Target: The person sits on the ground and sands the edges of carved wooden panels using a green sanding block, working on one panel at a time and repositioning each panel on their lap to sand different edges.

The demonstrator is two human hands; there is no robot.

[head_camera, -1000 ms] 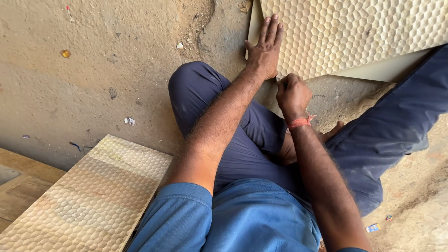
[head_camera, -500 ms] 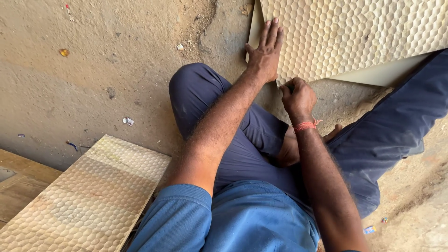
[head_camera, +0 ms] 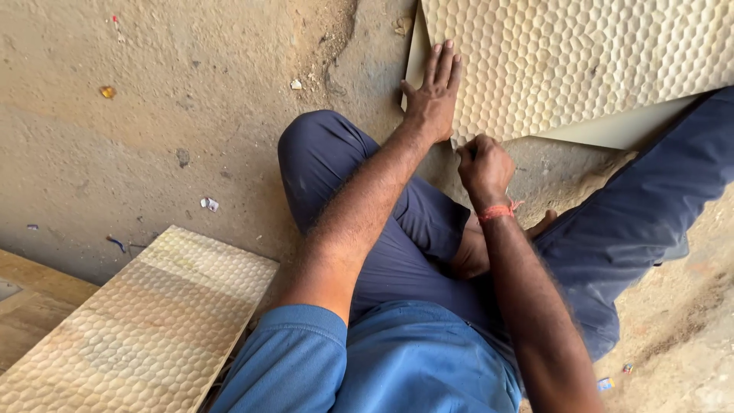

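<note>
Cream honeycomb texture fills the view at both ends. Far to the left of my grips a second panel [head_camera: 145, 329] lies on wooden boards [head_camera: 38, 306], well apart from the work. Between it and my hands is bare, gritty concrete floor [head_camera: 191, 115] with bits of litter. My left hand [head_camera: 433, 95] lies flat, fingers spread, pressing down the near corner of the panel [head_camera: 573, 69] I am working on; that grip is apart, holding nothing, only bearing down. Just to the right, my right hand [head_camera: 483, 162] is curled into a fist at the panel's lower edge, a red thread at the wrist. It seems closed on something small, but I cannot tell what. I judge I am trimming or marking this edge while pinning the sheet. The next move calls for steady pressure from the left and a controlled stroke along the edge.
</note>
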